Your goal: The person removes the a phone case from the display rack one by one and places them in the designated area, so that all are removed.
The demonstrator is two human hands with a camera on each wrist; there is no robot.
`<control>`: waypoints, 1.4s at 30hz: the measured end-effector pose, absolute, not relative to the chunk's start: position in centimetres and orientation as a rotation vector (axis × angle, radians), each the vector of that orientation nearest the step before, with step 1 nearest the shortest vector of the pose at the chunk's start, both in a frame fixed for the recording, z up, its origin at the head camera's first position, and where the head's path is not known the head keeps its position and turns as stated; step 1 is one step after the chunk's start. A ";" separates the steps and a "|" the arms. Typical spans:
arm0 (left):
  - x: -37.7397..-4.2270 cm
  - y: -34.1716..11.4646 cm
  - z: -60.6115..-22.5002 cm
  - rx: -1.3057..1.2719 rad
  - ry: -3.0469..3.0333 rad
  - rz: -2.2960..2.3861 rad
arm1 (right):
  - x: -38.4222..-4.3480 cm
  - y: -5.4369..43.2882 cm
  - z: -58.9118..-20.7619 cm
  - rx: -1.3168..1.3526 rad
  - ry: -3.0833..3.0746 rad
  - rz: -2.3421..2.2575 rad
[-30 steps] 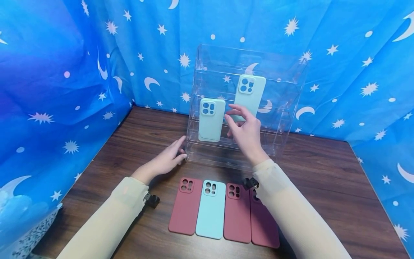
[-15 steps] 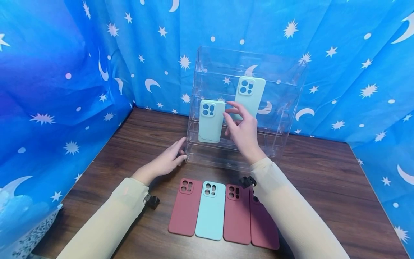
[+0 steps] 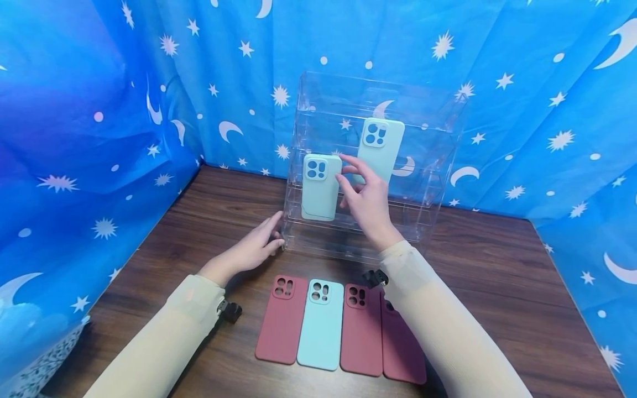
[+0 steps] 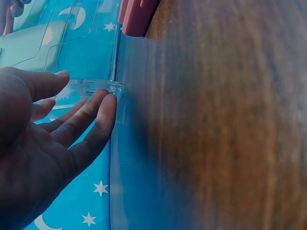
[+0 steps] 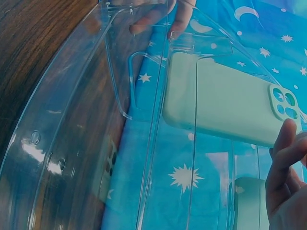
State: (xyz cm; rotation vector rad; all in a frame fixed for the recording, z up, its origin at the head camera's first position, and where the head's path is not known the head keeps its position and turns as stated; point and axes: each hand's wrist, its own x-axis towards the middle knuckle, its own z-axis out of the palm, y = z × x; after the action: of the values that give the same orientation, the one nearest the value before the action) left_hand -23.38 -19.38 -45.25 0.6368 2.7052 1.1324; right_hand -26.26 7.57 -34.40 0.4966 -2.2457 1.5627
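Grip: right hand point(image 3: 365, 199) touches mint case point(image 3: 320, 187) | clear rack point(image 3: 438, 166) holds two

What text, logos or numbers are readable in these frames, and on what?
None readable.
Mint cases in the clear acrylic rack: plain backs.
Cases lying on the table, maroon and light blue: no print visible.
Blue curtain: only stars, moons and dots.

No text, label, brand, number or sign can be read in any view. Only printed stars, moons and dots are seen on the blue curtain point(image 3: 522, 83), and these are not writing.
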 end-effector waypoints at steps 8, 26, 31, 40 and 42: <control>-23.2 -19.5 -45.2 0.640 2.691 1.154 | -27.7 8.1 -35.8 0.517 -2.217 1.478; -23.4 -19.4 -45.2 0.652 2.683 1.163 | -27.2 8.2 -35.4 0.532 -2.175 1.462; -23.4 -19.3 -45.2 0.655 2.685 1.159 | -27.0 8.3 -35.2 0.522 -2.167 1.470; -23.4 -19.4 -45.3 0.648 2.679 1.163 | -27.0 8.9 -35.3 0.471 -2.199 1.339; -23.5 -19.4 -45.4 0.646 2.679 1.164 | -26.9 9.0 -35.3 0.464 -2.206 1.324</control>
State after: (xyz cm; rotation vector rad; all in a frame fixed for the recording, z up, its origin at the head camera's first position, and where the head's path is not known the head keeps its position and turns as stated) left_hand -23.46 -19.43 -45.37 0.6463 2.6786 1.1644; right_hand -26.92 8.97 -35.31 0.4644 -2.2056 1.3243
